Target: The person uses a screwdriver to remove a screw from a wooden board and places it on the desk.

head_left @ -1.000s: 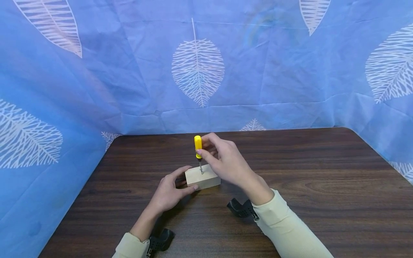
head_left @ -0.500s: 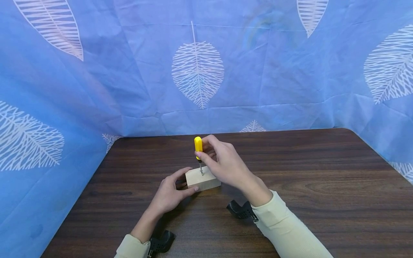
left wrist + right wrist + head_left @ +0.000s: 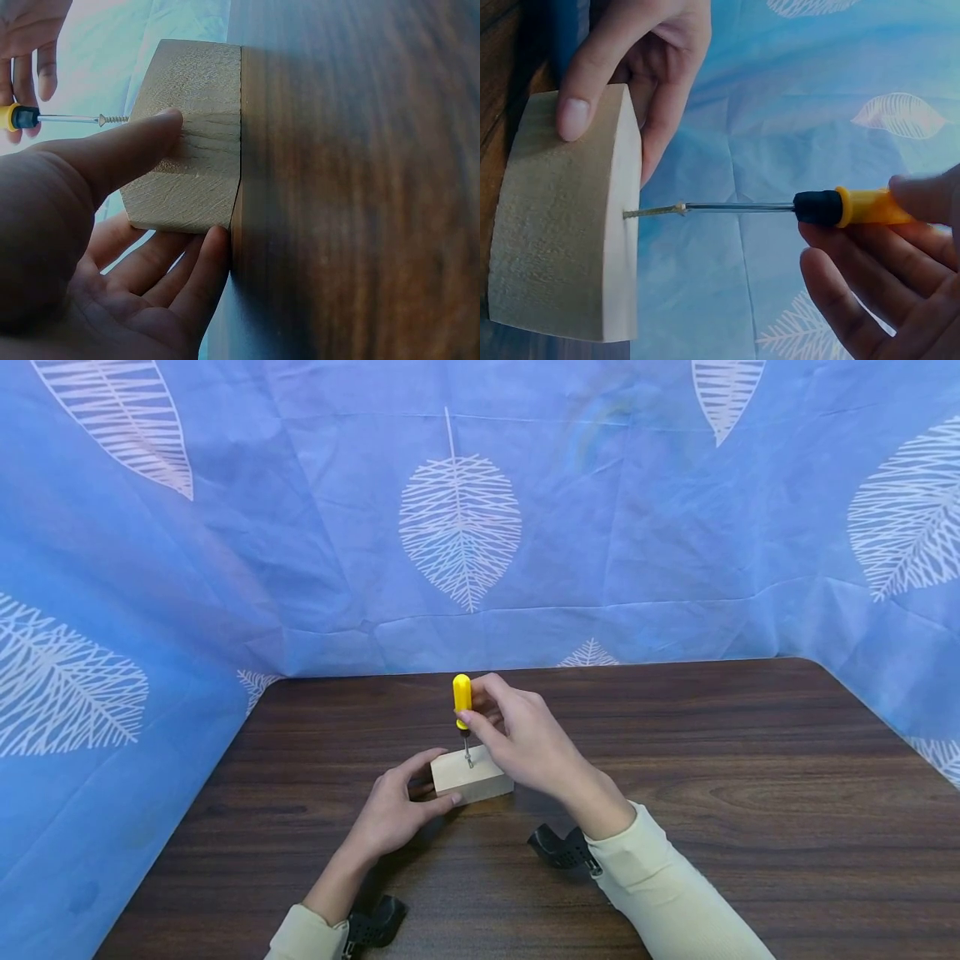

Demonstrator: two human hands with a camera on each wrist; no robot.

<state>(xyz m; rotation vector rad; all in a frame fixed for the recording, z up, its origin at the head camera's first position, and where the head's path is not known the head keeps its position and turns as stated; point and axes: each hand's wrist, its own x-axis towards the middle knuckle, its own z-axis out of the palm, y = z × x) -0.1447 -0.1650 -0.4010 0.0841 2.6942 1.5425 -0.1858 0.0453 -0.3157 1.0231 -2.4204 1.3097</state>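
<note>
A pale wooden block lies on the table, and my left hand grips its left end between thumb and fingers. From the block's top face stands a screw, its tip in the wood and most of its threaded length showing. The screwdriver is held upright, its steel shaft meeting the screw head in the right wrist view. My right hand pinches the yellow handle between thumb and fingers. In the left wrist view the thumb presses the block's near side while the other fingers lie around the far side.
The dark wood-grain table reaches back to a blue cloth with white leaf prints, which hangs behind and at the sides. A black wrist mount sits below each forearm, the right one close above the table.
The block and both hands stay nearly where they were. The yellow handle shifts very slightly in the right fingers, and the whole view drifts a little.
</note>
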